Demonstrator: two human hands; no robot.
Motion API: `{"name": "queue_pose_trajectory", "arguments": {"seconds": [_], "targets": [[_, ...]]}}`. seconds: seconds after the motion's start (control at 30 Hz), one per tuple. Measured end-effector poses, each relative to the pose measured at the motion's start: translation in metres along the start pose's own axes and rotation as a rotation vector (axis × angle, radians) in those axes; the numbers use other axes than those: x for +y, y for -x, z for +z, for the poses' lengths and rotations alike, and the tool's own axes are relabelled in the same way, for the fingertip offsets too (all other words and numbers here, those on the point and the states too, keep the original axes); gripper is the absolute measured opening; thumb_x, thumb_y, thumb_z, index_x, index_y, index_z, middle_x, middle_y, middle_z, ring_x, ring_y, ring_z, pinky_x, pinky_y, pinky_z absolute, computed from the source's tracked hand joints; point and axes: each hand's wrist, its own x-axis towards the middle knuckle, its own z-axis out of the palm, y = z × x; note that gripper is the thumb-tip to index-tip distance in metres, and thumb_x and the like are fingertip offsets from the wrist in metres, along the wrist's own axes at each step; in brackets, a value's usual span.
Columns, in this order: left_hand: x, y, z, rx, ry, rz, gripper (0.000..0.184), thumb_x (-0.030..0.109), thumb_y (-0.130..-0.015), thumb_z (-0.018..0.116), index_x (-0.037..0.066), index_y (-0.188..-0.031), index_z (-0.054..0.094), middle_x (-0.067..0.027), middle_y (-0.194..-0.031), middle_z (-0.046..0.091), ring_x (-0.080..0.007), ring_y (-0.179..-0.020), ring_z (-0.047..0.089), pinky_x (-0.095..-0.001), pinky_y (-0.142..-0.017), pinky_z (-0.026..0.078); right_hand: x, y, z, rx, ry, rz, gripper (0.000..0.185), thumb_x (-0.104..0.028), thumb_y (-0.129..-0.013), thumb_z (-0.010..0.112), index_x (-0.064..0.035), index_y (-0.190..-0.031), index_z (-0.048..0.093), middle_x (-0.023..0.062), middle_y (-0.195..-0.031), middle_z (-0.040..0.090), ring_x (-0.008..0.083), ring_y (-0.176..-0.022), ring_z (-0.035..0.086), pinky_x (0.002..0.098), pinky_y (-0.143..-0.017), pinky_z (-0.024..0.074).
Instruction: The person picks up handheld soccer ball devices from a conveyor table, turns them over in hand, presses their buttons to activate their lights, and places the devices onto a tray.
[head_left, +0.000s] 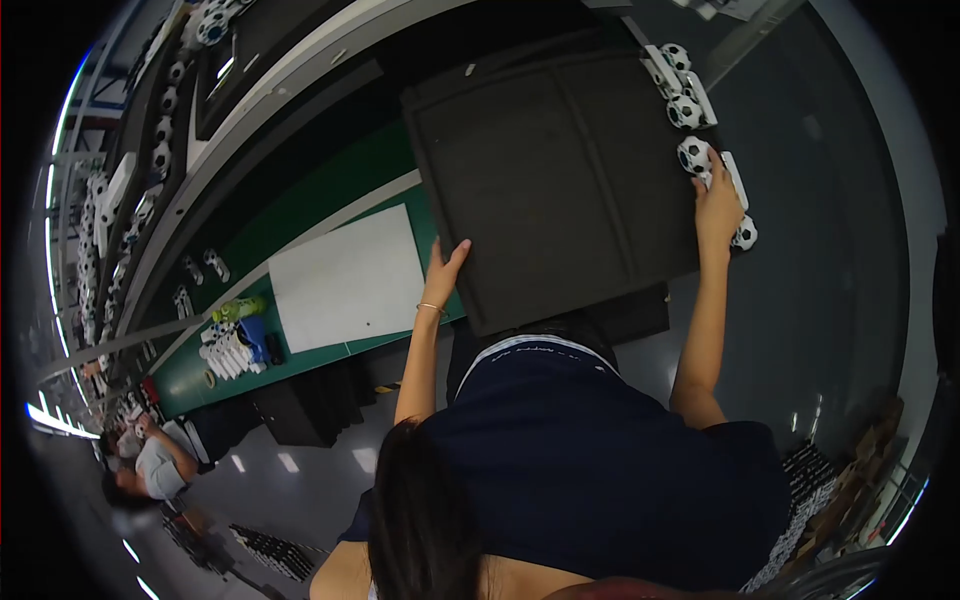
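A large, flat black box (540, 200) with seams across its top lies in front of my body. My left hand (443, 275) is at its left edge, the thumb over the top and the fingers along the outer side. At the box's right edge, my right hand (718, 205) has its fingers closed round a white device with a soccer-ball-patterned end (694, 155). Part of that device is hidden by the fingers. Just beyond it lie more white devices with ball ends (684, 111). Another ball end (745, 233) shows below my right wrist.
A green bench (190, 375) runs to the left, bearing a white sheet (350, 278), a row of white parts (230, 355) and a green bottle (238, 308). Shelves with soccer-ball items (163, 130) line the far left. Another person (160, 465) works at lower left.
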Motion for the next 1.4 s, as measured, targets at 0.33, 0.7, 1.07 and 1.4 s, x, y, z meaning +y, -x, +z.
{"name": "queue_pose_trajectory", "arguments": {"seconds": [0.33, 0.7, 1.07, 1.4], "targets": [[0.013, 0.020, 0.006, -0.192, 0.132, 0.049, 0.098, 0.057, -0.079, 0.057, -0.007, -0.140, 0.013, -0.0312, -0.137, 0.033, -0.0376, -0.129, 0.034, -0.0363, -0.105, 0.029, 0.040, 0.017, -0.002, 0.170, 0.232, -0.103, 0.057, -0.026, -0.076, 0.071, -0.0003, -0.122, 0.048, 0.0212, -0.105, 0.058, 0.0380, -0.097, 0.053, 0.0434, -0.085, 0.0409], [0.000, -0.005, -0.012, -0.725, 0.068, 0.232, 0.116, 0.056, -0.080, 0.060, -0.006, -0.137, -0.019, -0.0287, -0.138, 0.033, -0.0315, -0.129, 0.034, -0.0328, -0.105, 0.029, -0.223, 0.007, 0.013, 0.236, -0.490, -0.307, 0.052, -0.015, -0.082, 0.062, -0.0041, -0.128, 0.041, 0.0162, -0.116, 0.050, 0.0347, -0.106, 0.050, 0.0448, -0.091, 0.0400], [-0.136, -0.018, -0.168, -0.092, 0.014, 0.133, 0.054, 0.021, -0.083, 0.059, 0.005, -0.132, 0.041, -0.0215, -0.136, 0.039, -0.0320, -0.113, 0.052, -0.0399, -0.094, 0.042, -0.378, 0.063, 0.034, -0.158, -0.421, -0.356, 0.048, -0.015, -0.082, 0.062, -0.0052, -0.126, 0.043, 0.0157, -0.120, 0.048, 0.0328, -0.109, 0.049, 0.0474, -0.098, 0.0345], [-0.242, -0.016, -0.285, 0.394, -0.851, -0.384, 0.082, 0.020, -0.068, 0.073, 0.013, -0.139, 0.032, -0.0223, -0.147, 0.011, -0.0446, -0.131, 0.022, -0.0631, -0.100, 0.024, -0.460, 0.153, 0.142, -1.149, -0.058, -0.458, 0.065, -0.026, -0.077, 0.068, -0.0012, -0.129, 0.039, 0.0237, -0.133, 0.037, 0.0394, -0.120, 0.041, 0.0527, -0.102, 0.0316]]}}
